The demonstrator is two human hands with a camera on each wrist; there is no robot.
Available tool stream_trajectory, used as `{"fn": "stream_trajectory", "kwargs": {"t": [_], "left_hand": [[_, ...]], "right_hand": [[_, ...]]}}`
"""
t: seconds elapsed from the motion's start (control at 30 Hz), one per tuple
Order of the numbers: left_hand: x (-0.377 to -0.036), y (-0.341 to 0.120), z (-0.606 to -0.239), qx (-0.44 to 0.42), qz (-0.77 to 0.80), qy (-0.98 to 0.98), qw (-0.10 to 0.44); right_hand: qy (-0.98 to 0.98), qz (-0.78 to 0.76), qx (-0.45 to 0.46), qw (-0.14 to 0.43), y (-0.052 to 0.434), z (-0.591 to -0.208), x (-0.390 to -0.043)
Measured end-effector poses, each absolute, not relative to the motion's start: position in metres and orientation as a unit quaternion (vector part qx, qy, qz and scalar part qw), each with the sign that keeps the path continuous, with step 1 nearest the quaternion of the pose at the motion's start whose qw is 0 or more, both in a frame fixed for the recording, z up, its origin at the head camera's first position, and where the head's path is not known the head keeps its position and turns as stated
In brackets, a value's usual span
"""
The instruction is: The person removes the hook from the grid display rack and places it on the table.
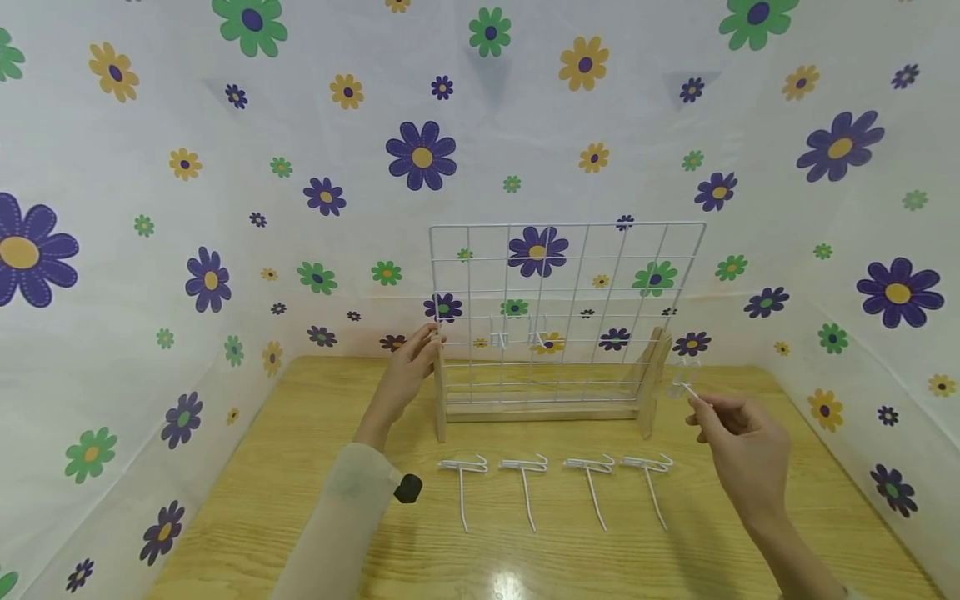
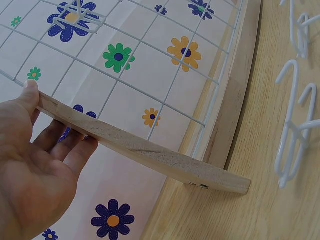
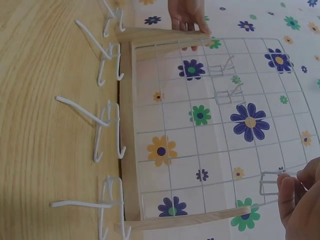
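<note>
A white wire grid panel [image 1: 567, 224] stands upright in a wooden stand [image 1: 540, 413] on the table. My left hand [image 1: 408, 367] grips the upper end of the stand's left post [image 2: 145, 145], thumb on the near side and fingers behind. Between the thumb and fingers of my right hand [image 1: 750, 446] is the prong of a white wire display hook [image 3: 269, 183]. That hook is held off the table, to the right of the panel. Two similar hooks [image 1: 498, 337] hang side by side on the grid, left of its middle.
Several more white wire hooks [image 1: 462, 492] lie in a row on the wood-grain table [image 1: 300, 508] in front of the stand, prongs toward me. A flower-patterned sheet [image 1: 300, 125] encloses the back and both sides.
</note>
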State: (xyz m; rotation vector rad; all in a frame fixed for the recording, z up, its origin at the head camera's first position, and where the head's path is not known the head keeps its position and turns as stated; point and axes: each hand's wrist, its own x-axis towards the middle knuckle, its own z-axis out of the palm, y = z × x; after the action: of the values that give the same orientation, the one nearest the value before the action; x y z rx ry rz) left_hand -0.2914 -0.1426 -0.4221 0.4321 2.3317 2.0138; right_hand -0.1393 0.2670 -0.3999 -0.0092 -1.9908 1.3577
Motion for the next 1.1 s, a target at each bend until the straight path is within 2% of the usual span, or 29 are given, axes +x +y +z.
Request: {"fn": "stream_trajectory", "kwargs": {"t": [0.13, 0.7, 1.1], "left_hand": [[-0.302, -0.145, -0.437, 0.14, 0.647, 0.75, 0.008], [-0.303, -0.144, -0.438, 0.142, 0.64, 0.755, 0.006], [-0.303, -0.144, -0.438, 0.138, 0.639, 0.757, 0.003]], "right_hand": [[-0.771, 0.531, -0.01, 0.352, 0.269, -0.408, -0.135], [-0.803, 0.513, -0.05, 0.299, 0.263, -0.438, -0.119], [-0.837, 0.5, -0.079, 0.208, 0.254, -0.469, -0.109]]}}
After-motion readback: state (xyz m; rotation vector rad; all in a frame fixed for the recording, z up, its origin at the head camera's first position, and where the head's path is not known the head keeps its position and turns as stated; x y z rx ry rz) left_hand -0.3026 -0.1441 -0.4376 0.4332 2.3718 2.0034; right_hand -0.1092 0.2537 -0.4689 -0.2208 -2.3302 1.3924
